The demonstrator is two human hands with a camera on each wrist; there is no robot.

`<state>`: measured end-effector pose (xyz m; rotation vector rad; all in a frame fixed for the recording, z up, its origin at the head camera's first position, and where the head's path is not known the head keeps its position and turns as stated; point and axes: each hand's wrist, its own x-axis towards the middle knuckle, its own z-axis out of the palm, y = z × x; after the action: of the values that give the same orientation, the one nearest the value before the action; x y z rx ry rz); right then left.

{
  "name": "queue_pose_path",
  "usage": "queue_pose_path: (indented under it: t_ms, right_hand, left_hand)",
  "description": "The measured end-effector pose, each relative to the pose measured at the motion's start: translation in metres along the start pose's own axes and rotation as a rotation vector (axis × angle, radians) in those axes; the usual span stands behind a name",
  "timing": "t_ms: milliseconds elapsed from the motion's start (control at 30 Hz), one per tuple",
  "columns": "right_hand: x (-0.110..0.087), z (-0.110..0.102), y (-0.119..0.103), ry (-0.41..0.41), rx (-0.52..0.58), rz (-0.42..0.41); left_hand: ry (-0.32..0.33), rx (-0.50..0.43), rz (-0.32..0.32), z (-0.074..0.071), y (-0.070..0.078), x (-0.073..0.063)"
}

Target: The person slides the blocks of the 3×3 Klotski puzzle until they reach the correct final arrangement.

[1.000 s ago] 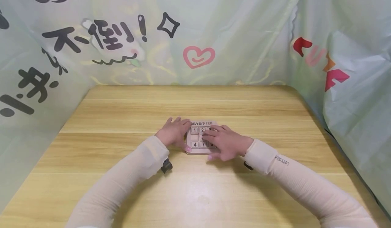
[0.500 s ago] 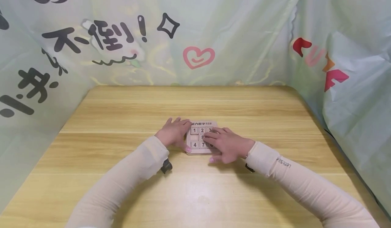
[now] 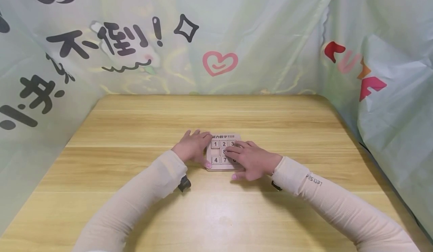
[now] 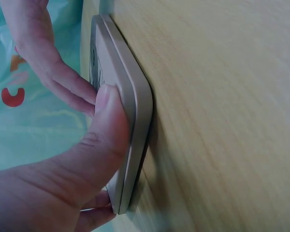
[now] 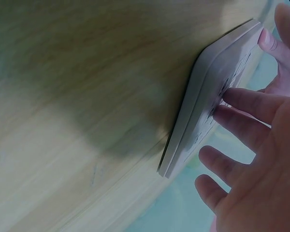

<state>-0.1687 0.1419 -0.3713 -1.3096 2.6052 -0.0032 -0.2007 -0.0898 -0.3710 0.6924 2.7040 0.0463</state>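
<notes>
A number sliding puzzle lies flat on the table in the head view. Tiles 1, 2 and 3 form its top row, 4, 7 and 6 its bottom row. In the middle row, the left slot holds no tile, 8 sits in the centre, and fingers hide the right side. My left hand holds the puzzle's left edge, thumb at the near corner and fingers at the far one. From the right, my right hand reaches over the board. Two fairly straight fingers touch the tiles; the other fingers stay off them.
The wooden table extends around the puzzle on every side. A pale green printed curtain hangs along the back and both sides. Dark straps show under the sleeve cuffs.
My right hand has shifted slightly right and toward me, uncovering the 8 and more of the 3. My left hand and the puzzle have stayed in place.
</notes>
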Motion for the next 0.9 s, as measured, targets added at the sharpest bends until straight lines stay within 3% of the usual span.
queue_pose_path:
  t_ms: [900]
  right_hand:
    - [0.0046, 0.0006, -0.0024, 0.013, 0.018, -0.017]
  left_hand:
    - [-0.009, 0.014, -0.002, 0.0000, 0.0000, -0.0012]
